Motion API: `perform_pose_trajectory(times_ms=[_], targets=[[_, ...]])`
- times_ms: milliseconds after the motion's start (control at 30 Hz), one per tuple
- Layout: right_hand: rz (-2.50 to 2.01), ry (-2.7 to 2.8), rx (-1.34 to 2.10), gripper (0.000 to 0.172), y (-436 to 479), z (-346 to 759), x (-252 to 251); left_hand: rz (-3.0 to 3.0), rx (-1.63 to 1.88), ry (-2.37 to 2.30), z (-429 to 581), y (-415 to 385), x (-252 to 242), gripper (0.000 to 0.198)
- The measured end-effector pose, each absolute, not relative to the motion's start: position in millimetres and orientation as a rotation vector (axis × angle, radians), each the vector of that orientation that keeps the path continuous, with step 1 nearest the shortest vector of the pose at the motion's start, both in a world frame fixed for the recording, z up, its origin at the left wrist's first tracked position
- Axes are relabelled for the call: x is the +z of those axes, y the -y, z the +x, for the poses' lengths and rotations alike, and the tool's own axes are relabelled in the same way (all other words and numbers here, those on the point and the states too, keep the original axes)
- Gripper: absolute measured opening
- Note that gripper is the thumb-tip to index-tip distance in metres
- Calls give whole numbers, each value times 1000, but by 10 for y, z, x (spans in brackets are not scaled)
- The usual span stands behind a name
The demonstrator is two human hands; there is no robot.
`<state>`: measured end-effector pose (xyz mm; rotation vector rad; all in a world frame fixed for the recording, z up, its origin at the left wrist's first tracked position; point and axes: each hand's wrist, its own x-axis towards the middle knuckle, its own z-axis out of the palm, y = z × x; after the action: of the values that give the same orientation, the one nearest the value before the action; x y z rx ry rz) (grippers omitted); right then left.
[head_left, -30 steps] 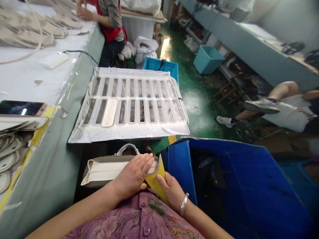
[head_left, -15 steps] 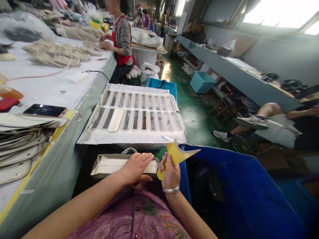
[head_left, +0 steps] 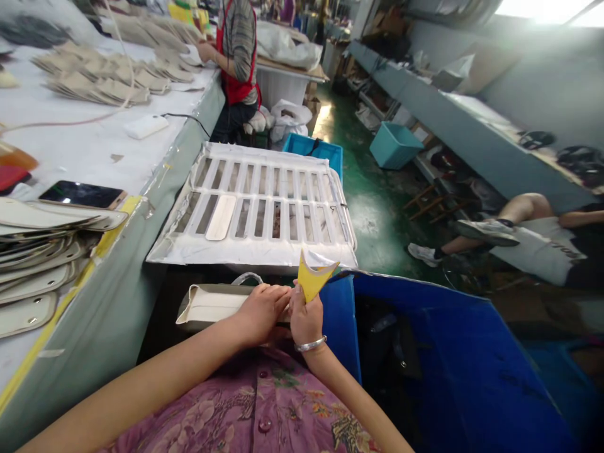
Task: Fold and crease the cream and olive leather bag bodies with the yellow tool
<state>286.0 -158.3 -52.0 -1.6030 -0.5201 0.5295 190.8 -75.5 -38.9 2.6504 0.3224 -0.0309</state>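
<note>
A beige-and-olive fabric bag piece (head_left: 214,302) lies across my lap, its long cream face up and a pale loop sticking out behind it. My left hand (head_left: 264,311) is closed over its right part, fingers bent around the edge; the palm hides much of that end. In my right hand (head_left: 306,321) is a flat yellow plastic tool (head_left: 312,277) with a curved, forked end pointing up. The fist is wrapped around its lower part, right beside my left fingertips and the end of the bag piece.
Ahead stands a white slatted rack (head_left: 255,251) carrying one cream strip (head_left: 221,217). A blue bin (head_left: 453,352) is at right. On the left table (head_left: 136,148) are a phone (head_left: 82,194) and stacked cream pieces (head_left: 28,311). One person in a red apron sits beyond; another sits at right.
My right hand has moved left and slightly up, bringing the yellow tool against the bag piece's right end by my left fingers. The tool has turned more upright. The view has tilted down slightly.
</note>
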Motion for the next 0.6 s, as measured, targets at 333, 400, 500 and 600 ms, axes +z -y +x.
perform_pose_trajectory(times_ms=[333,400,500,600], targets=[[-1156,63,532,23,1640,3198,-446,2760,61,-272,1785,802,-539,75],[-1183,56,543,25,1586,3170,-528,2798,70,-269,1782,819,-552,73],[-1241,65,555,28,1513,3154,-630,2831,60,-269,1781,831,-575,73],[-1346,96,601,31,1429,3196,-695,2829,45,-247,1805,818,-588,74]])
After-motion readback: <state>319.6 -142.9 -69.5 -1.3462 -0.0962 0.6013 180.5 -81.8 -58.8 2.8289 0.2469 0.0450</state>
